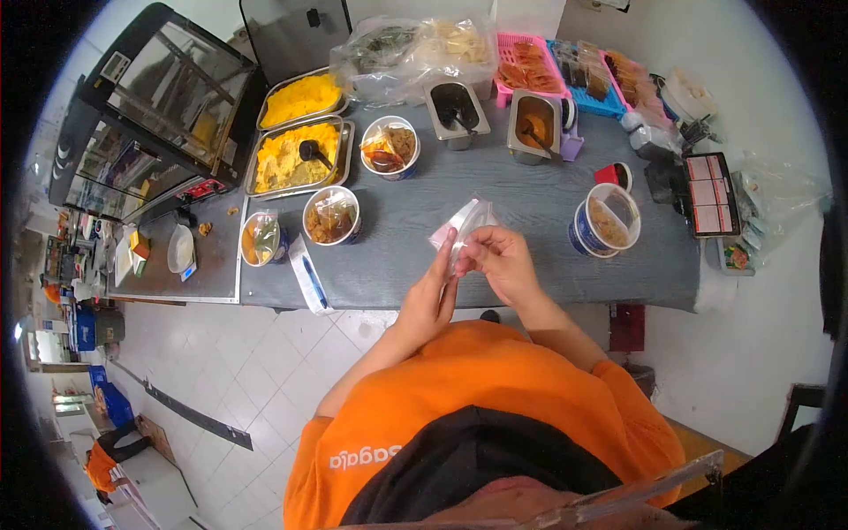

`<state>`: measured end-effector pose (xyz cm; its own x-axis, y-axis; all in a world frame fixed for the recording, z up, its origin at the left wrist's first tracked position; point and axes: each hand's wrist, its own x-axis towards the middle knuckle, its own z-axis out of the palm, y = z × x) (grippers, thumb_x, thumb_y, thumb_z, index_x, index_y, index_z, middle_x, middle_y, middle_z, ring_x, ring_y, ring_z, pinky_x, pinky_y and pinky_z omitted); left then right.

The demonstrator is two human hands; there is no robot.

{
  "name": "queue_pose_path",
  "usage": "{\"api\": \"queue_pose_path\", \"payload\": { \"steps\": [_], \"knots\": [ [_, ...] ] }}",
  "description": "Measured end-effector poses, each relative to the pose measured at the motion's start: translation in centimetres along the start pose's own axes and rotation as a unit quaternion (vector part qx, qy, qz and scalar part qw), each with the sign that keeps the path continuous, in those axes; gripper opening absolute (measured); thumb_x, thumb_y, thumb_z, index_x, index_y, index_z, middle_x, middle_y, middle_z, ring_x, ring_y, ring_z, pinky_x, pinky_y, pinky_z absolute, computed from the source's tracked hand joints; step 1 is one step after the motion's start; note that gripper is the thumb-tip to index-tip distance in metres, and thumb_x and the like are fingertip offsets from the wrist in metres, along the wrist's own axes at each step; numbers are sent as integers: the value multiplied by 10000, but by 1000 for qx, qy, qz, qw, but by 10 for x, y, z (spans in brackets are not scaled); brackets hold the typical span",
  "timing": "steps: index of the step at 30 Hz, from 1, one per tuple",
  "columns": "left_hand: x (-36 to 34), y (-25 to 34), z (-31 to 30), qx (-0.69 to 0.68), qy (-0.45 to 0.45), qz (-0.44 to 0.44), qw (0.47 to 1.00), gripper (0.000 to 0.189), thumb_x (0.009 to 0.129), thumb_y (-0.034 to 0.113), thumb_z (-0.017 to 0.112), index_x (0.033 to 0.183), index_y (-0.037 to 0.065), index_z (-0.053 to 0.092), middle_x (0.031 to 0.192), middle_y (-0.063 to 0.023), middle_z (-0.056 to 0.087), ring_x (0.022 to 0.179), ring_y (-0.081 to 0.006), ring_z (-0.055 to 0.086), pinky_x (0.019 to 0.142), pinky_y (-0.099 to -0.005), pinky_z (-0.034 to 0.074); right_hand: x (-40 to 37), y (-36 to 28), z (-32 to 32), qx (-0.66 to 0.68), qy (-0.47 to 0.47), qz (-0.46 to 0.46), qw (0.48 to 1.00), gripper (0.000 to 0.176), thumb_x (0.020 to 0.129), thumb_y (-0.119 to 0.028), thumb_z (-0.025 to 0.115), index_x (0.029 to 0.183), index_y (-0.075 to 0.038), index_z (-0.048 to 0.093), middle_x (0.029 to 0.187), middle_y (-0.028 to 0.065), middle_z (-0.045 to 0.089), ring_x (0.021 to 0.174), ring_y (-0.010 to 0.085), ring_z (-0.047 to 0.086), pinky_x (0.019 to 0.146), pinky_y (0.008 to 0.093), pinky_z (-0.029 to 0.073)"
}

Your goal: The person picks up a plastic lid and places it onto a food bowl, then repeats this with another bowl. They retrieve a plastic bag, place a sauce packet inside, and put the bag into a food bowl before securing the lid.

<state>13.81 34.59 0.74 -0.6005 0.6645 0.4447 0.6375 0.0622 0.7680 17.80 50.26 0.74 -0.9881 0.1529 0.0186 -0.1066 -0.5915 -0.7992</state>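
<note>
Over the front middle of the table, my left hand point(433, 291) and my right hand point(502, 265) come together on a small clear plastic bag point(468, 216). The fingers of my left hand press along the bag's left side. Thumb and fingertips of my right hand pinch its near right edge. Something pale shows through the plastic, but I cannot make out what. To the left stand paper bowls of food: one point(332, 215) with a clear packet on top, another point(261, 238) and a third point(389, 147) farther back. Right of my hands is a stack of bowls point(605, 221).
Trays of yellow food point(296, 157) sit at the back left beside a glass display cabinet point(168, 106). Metal pans with dark sauce point(456, 115) and orange sauce point(533, 126) stand behind. A pink basket point(528, 66) holds packets. A blue pen point(313, 281) lies near the front edge.
</note>
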Motion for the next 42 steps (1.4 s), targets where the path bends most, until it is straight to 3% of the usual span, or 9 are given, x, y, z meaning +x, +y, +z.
{"api": "queue_pose_path", "payload": {
  "steps": [8,11,13,24,28,29,36,39,42],
  "knots": [
    [-6,-4,-6,-65,34,-22,997,496,835,-26,575,1296,-25,391,1317,-213,458,1035,-312,604,829,-359,507,1,-6,6,-49,-11,25,998,62,897,-52,560,933,-4,575,798,70,621,686,167,615,638,295,517],
    [-2,-6,-15,-61,50,-55,995,340,829,2,623,1152,-30,522,1096,-185,597,922,-256,655,785,-322,528,-6,-2,14,-409,-49,-39,911,97,888,-87,538,861,5,554,738,120,586,648,209,605,591,331,466],
    [6,0,-23,-42,26,-111,993,178,809,42,678,963,-26,619,880,-140,680,807,-209,686,727,-293,545,-7,6,9,-423,-56,-41,903,102,881,-94,536,859,4,552,725,137,574,636,231,590,578,347,448],
    [1,-16,-21,25,93,-137,986,36,830,-8,596,833,-44,600,802,-128,685,744,-187,683,683,-273,540,-30,-4,8,-328,-56,-31,942,141,897,-95,514,782,-14,506,667,52,479,610,133,462,572,295,396],
    [17,-81,-34,-119,239,-243,933,85,849,59,619,860,-23,601,859,-103,677,746,-167,665,628,-281,531,-36,-19,-24,-230,-33,-32,972,146,890,-50,481,746,-27,490,725,12,484,673,95,460,612,260,388],
    [24,-94,-31,-225,285,-272,891,101,866,78,618,896,-16,597,884,-88,673,773,-166,662,624,-278,529,-32,-25,-35,-360,-71,-142,919,147,884,-14,431,760,-32,508,801,23,507,813,109,499,610,257,426],
    [32,-151,-8,-226,219,-341,886,435,908,328,582,1166,2,456,1168,-167,545,1059,-240,557,815,-394,485,-30,-27,-44,-210,77,-205,953,157,835,34,414,706,-29,478,905,100,593,909,199,564,701,323,507],
    [-5,-156,-21,-351,401,-455,714,627,862,442,597,1269,50,326,1113,-120,477,939,-220,530,758,-427,470,-41,-20,-56,-181,23,-91,979,139,815,45,421,714,-36,471,913,132,617,829,210,594,692,338,514],
    [-33,-194,-50,-288,520,-464,657,614,854,424,608,1256,54,328,1053,-99,464,873,-207,528,683,-390,484,-44,-12,-53,-53,20,3,998,119,809,38,445,730,-47,468,877,131,622,767,202,606,688,322,505]
  ]
}}
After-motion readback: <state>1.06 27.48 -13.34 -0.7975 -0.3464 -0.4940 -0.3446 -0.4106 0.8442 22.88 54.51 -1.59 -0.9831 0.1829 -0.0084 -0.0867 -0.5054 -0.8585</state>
